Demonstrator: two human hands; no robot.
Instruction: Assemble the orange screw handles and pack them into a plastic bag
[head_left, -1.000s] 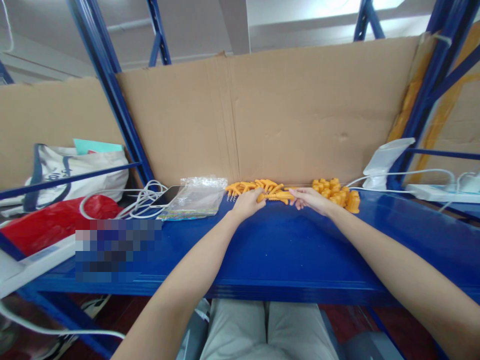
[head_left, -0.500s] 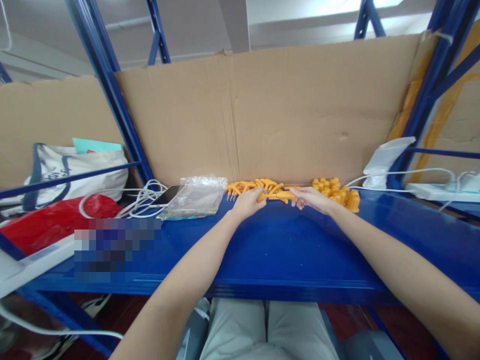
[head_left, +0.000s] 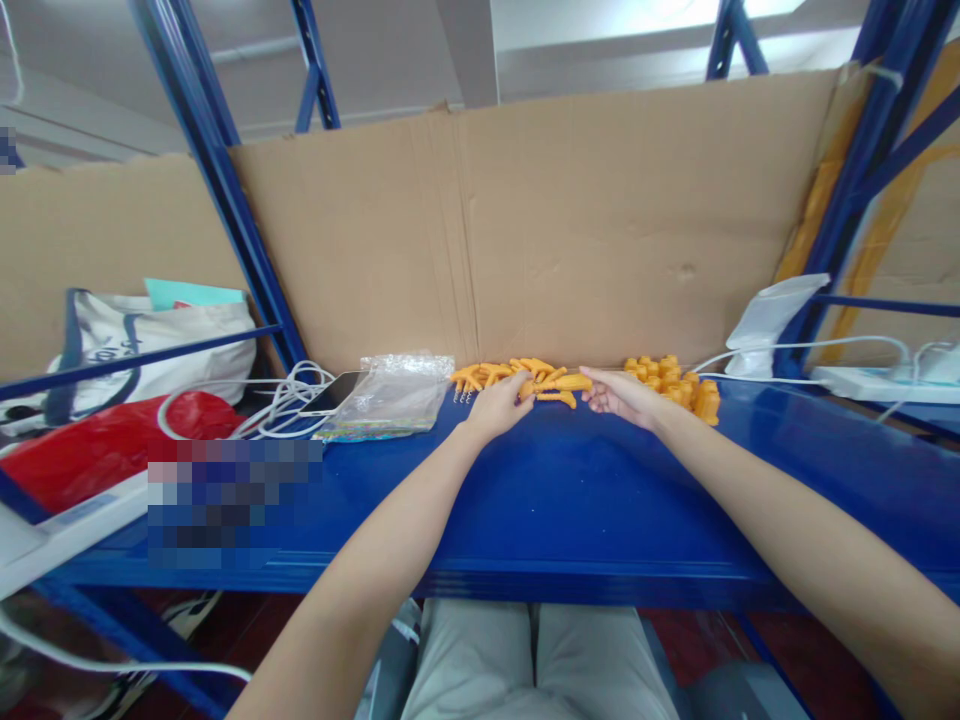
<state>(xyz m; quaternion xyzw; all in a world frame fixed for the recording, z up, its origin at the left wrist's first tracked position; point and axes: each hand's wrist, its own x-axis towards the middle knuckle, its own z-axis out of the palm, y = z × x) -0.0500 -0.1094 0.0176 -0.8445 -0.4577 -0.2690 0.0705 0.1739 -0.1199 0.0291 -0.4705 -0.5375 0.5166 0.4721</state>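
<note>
Both my arms reach far across a blue metal shelf (head_left: 570, 500) to the cardboard back wall. My left hand (head_left: 501, 406) is closed, its fingertips pinching one end of a long orange plastic part (head_left: 568, 382). My right hand (head_left: 621, 395) is at the part's other end with its fingers curled, touching it. Behind my left hand lies a heap of orange pegs (head_left: 491, 373). A second heap of chunkier orange pieces (head_left: 675, 385) sits just beyond my right hand.
A clear plastic bag (head_left: 394, 397) and a phone (head_left: 335, 391) with white cables (head_left: 281, 400) lie to the left. Further left are a red bag (head_left: 105, 445) and a white tote (head_left: 150, 345). At the right sit a white power strip (head_left: 885, 383) and blue uprights.
The orange part between my hands has lifted slightly and turned. My right hand's fingers have opened a little at its end. Both arms stay in place.
</note>
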